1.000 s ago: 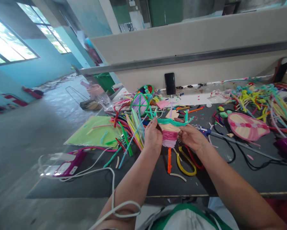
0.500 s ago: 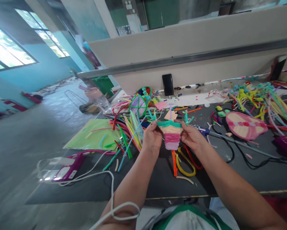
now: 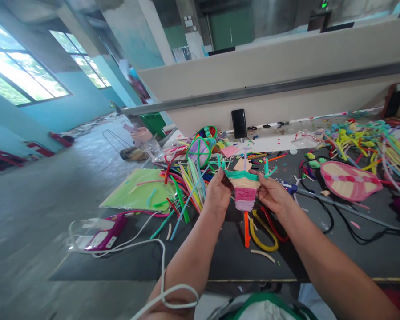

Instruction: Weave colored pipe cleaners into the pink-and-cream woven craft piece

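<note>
Between both hands I hold a striped pipe-cleaner piece (image 3: 245,194), with bands of teal, cream, deep pink and lilac that narrow toward me. My left hand (image 3: 219,192) pinches its upper left corner. On the other side, my right hand (image 3: 272,192) grips the upper right corner. Teal stem ends stick out past the fingers at both corners. Just below the piece, on the dark table (image 3: 226,262), lie an orange pipe cleaner (image 3: 247,231) and scissors with yellow and red handles (image 3: 264,235), their blades hidden.
Loose pipe cleaners (image 3: 191,182) and a green bag (image 3: 126,189) lie at left, near a purple power strip (image 3: 108,233) with a white cable. A phone (image 3: 239,123) leans at the back. A pink-and-cream oval (image 3: 349,180) and a glue gun (image 3: 288,187) are at right.
The whole view has shifted, so the scene sits slightly farther right and lower. Both hands keep their hold on the striped piece, which looks almost the same.
</note>
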Demonstrator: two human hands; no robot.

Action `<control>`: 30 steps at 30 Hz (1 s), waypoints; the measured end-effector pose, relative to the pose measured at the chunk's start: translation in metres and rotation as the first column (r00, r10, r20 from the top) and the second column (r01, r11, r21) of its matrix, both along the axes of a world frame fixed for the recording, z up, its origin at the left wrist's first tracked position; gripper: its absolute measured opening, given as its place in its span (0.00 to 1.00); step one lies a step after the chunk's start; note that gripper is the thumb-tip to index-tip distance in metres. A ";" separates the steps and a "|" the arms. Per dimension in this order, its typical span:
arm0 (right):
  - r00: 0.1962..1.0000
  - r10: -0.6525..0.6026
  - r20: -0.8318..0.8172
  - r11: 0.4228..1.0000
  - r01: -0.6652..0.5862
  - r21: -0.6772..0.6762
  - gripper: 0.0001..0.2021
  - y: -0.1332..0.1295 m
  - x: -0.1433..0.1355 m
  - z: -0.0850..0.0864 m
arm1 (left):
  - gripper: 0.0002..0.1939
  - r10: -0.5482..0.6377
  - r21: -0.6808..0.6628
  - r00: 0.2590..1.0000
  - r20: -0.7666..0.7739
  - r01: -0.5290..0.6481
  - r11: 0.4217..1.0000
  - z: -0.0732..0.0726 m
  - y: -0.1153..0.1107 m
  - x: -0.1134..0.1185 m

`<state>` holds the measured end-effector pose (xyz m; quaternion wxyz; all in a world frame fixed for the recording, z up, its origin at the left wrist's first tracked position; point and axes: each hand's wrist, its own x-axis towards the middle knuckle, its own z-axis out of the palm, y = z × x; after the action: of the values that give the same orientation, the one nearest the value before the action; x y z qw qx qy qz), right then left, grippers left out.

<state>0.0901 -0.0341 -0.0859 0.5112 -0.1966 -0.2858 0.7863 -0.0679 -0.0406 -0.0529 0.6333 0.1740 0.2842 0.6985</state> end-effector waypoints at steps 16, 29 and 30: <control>1.000 -0.006 -0.017 0.996 0.007 0.084 0.16 -0.007 -0.005 0.007 | 0.14 -0.015 0.078 0.984 -0.176 0.029 0.997 -0.006 -0.006 0.012; 0.999 -0.034 -0.024 0.997 0.036 0.064 0.14 -0.002 -0.005 0.000 | 0.13 0.019 0.101 0.972 -0.233 0.005 0.995 -0.014 -0.006 0.016; 0.999 -0.037 -0.029 0.997 0.038 0.059 0.14 -0.001 -0.005 0.001 | 0.12 0.009 0.114 0.976 -0.218 0.016 0.993 -0.013 -0.006 0.016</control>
<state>0.0856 -0.0355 -0.0851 0.5355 -0.1755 -0.2983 0.7703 -0.0521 -0.0467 -0.0664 0.5883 0.2863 0.3109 0.6894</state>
